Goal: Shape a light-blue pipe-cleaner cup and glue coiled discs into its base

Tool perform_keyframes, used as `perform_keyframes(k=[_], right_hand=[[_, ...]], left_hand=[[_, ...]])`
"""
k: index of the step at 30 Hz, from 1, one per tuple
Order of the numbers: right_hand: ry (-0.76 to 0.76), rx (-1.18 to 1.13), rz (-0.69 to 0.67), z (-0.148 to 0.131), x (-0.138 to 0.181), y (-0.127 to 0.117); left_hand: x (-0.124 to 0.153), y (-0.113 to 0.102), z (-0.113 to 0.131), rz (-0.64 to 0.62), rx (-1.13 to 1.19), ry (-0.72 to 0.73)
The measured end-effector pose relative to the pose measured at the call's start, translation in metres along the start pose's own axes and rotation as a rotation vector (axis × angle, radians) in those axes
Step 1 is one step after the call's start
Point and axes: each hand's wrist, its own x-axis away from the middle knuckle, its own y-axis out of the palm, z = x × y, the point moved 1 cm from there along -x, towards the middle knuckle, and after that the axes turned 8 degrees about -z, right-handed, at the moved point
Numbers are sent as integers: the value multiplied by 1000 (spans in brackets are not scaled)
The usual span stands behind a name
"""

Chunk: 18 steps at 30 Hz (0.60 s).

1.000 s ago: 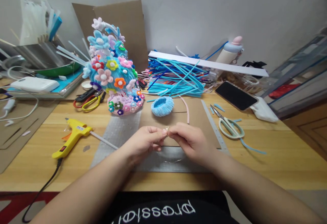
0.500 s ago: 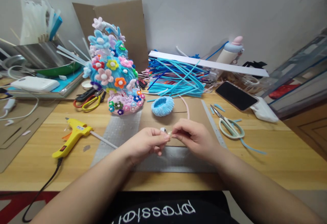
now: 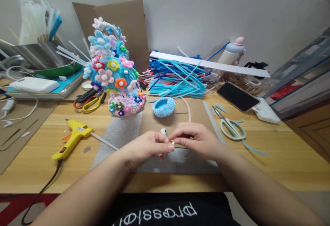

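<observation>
My left hand (image 3: 151,147) pinches a small bundle of thin, shiny golden wire (image 3: 173,142) between thumb and finger. From the other side, my right hand (image 3: 192,138) has its thumb and fingertips closed on the same bundle, so the two hands almost touch. Just above the left fingers shows a small white box with a dark part (image 3: 163,131); whether it is joined to the wire I cannot tell. Beyond the hands, a fuzzy light-blue bowl (image 3: 164,107) rests on a brown cardboard sheet (image 3: 149,124). A pink pipe cleaner (image 3: 187,108) curves beside it.
A yellow glue gun (image 3: 73,138) lies left, white-handled scissors (image 3: 232,128) right. Behind stand a flower-covered pipe-cleaner piece (image 3: 113,71) and a heap of blue pipe cleaners (image 3: 177,78). A phone (image 3: 238,96) lies at the back right. Under the cardboard is a grey mat (image 3: 123,129).
My right hand has shifted slightly lower and its fingers have closed in nearer the left fingertips. More of the white box shows now. The things on the table have stayed put.
</observation>
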Motion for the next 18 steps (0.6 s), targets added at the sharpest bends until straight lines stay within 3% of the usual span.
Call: perform_keyframes(k=[4, 8, 10, 15, 18], right_hand=[[23, -31, -17, -4, 0, 0], [-40, 82, 106, -6, 2, -1], [-88, 166, 179, -7, 2, 0], [-183, 280, 278, -9, 6, 8], [-208, 302, 300, -10, 7, 11]], left_hand=[[0, 1, 0, -13, -15, 11], [-1, 4, 2, 110, -91, 131], [0, 6, 3, 207, -252, 223], [4, 12, 3, 377, -948, 435], [6, 13, 2, 417, -1083, 501]])
